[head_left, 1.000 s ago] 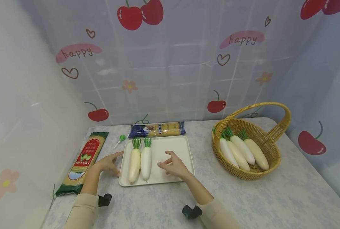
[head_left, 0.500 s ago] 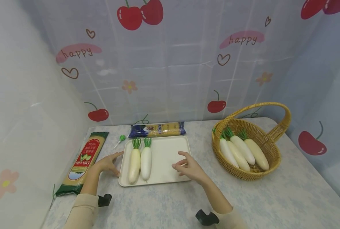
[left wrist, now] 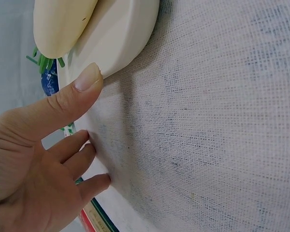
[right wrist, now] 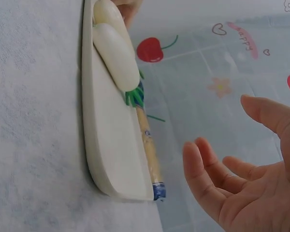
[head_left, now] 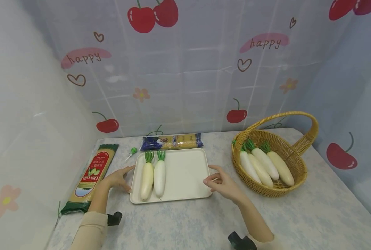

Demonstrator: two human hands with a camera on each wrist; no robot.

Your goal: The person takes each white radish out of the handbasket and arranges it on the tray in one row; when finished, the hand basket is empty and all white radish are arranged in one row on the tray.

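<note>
Two white radishes with green tops lie side by side on the left half of a cream tray, a yellowish radish and a whiter radish. My left hand is at the tray's left edge. In the left wrist view its thumb meets the tray's rim and the other fingers are spread over the tablecloth. My right hand hovers by the tray's right edge with bent, parted fingers and holds nothing. The right wrist view shows a gap between its fingertips and the tray.
A wicker basket with several radishes stands at the right. Behind the tray lies a blue and yellow pasta pack. A green-headed lollipop and a red and green pasta bag are at the left.
My right hand has moved right, from above the middle of the tray to its right edge. The left hand, the tray and the radishes stay where they were.
</note>
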